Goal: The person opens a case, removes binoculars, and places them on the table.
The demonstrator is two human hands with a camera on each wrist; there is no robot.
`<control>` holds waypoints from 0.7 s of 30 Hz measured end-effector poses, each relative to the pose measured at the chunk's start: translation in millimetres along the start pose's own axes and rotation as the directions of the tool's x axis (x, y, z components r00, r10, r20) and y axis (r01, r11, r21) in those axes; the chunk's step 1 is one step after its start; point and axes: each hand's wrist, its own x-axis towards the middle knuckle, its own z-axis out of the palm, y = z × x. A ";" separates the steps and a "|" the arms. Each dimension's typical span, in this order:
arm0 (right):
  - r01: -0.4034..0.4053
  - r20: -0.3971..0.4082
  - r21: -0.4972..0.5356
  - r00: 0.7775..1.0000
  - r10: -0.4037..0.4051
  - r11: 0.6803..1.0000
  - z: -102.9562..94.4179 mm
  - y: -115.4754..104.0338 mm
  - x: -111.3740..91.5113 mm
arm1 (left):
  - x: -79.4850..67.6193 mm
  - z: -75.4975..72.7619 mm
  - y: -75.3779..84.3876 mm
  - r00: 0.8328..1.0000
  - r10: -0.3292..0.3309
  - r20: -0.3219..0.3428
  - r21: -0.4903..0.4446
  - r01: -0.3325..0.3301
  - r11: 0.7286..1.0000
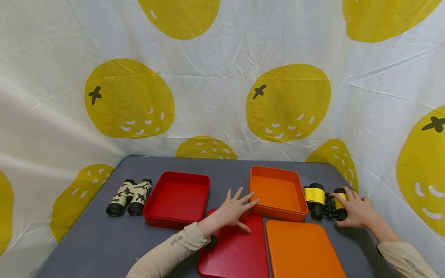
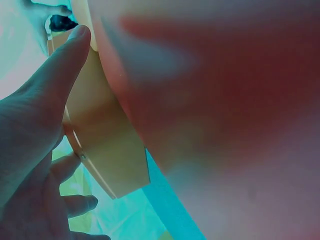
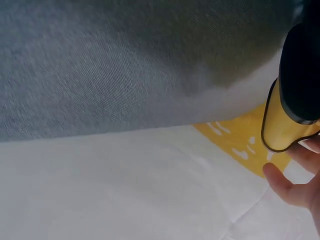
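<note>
My left hand (image 1: pixel 231 210) is spread above the red lid (image 1: pixel 236 251), its fingertips at the near left corner of the orange box (image 1: pixel 274 211). In the left wrist view, its thumb (image 2: pixel 62 70) lies in front of the box's side; whether it touches is hard to tell. At the far right, my right hand (image 1: pixel 358 210) reaches over the right barrel of the yellow-and-black binoculars (image 1: pixel 315 195), fingers spread and partly over it. In the right wrist view, fingers touch the yellow barrel (image 3: pixel 282 127), and the thumb shows apart from it.
Camouflage-pattern binoculars (image 1: pixel 139 193) lie at the left, beside an open red box (image 1: pixel 177 197). An orange lid (image 1: pixel 302 251) lies right of the red lid. White cloth with yellow fruit prints (image 1: pixel 212 108) hangs behind and beside the grey table (image 1: pixel 87 235).
</note>
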 end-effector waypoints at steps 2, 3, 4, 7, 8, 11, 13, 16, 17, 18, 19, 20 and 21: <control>0.004 0.001 -0.014 1.000 -0.004 1.000 -0.2 1.3 2.3 | -0.1 0.2 -0.2 1.000 0.003 -0.004 -0.007 -0.003 1.000; 0.004 0.003 -0.020 1.000 -0.004 1.000 0.1 2.0 3.5 | -0.4 -0.1 -0.2 1.000 0.004 -0.005 -0.011 -0.004 1.000; 0.006 0.009 -0.025 1.000 -0.005 1.000 0.2 3.0 4.9 | -0.6 -0.5 -0.3 1.000 0.003 -0.004 -0.013 -0.003 1.000; 0.005 0.036 -0.037 0.999 -0.003 0.999 0.0 5.7 9.2 | -0.9 -1.5 -0.5 1.000 0.002 -0.003 -0.016 -0.002 1.000; 0.006 0.047 -0.043 0.999 -0.004 0.999 -0.4 6.4 10.7 | -0.9 -1.7 -0.5 1.000 0.001 -0.002 -0.014 -0.001 1.000; 0.008 0.076 -0.056 0.997 -0.004 0.998 -2.7 8.1 14.6 | -0.8 -1.7 -0.8 1.000 -0.004 0.003 -0.005 0.004 1.000; 0.012 0.092 -0.058 0.996 -0.006 0.998 -4.2 9.0 17.0 | -0.8 -1.6 -0.9 1.000 -0.004 0.005 -0.003 0.004 1.000; 0.006 0.124 -0.056 0.992 0.001 0.998 -4.8 9.5 19.8 | -0.9 -1.2 -0.7 1.000 -0.003 0.009 -0.006 0.003 1.000; 0.003 0.134 -0.052 0.991 0.005 0.999 -4.5 9.6 20.7 | -0.9 -1.1 -0.5 1.000 -0.002 0.009 -0.006 0.002 1.000; 0.001 0.143 -0.050 0.990 0.007 0.999 -4.3 9.8 21.4 | -0.9 -1.0 -0.4 1.000 -0.002 0.008 -0.005 0.003 1.000; -0.005 0.154 -0.052 0.988 0.013 0.999 -3.7 9.9 21.9 | -0.7 -0.7 -0.3 1.000 -0.003 0.008 -0.002 0.003 1.000; -0.009 0.163 -0.051 0.987 0.017 0.999 -3.5 9.9 22.3 | -0.7 -0.5 -0.2 1.000 -0.003 0.006 0.001 0.003 1.000; -0.012 0.169 -0.050 0.985 0.020 0.999 -3.1 10.1 22.7 | -0.5 -0.4 -0.2 1.000 -0.005 0.007 0.007 0.005 1.000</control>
